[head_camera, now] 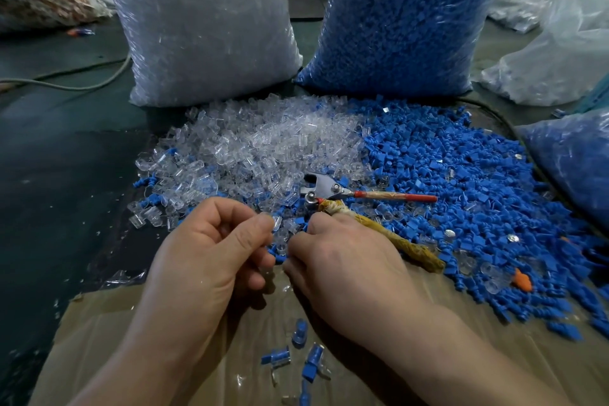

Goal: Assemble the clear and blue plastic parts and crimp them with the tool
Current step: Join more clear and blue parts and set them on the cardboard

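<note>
The left arm (138,349) and right arm (461,349) are reaching forward side by side. The left hand (211,247) is curling its fingers and pinching a clear part (271,220) with its thumb and first finger. The right hand (346,257) is facing back-up, fingers tucked under, hiding what they are doing.

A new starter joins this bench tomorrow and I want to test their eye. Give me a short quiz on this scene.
1. True or false: the bag of blue parts stands to the right of the bag of clear parts.
2. The right hand grips: A the tool, B a hammer, C a brush?
3. Fill in: the left hand pinches a ____ part.
Key: 1 true; 2 A; 3 clear, the clear part.
</note>
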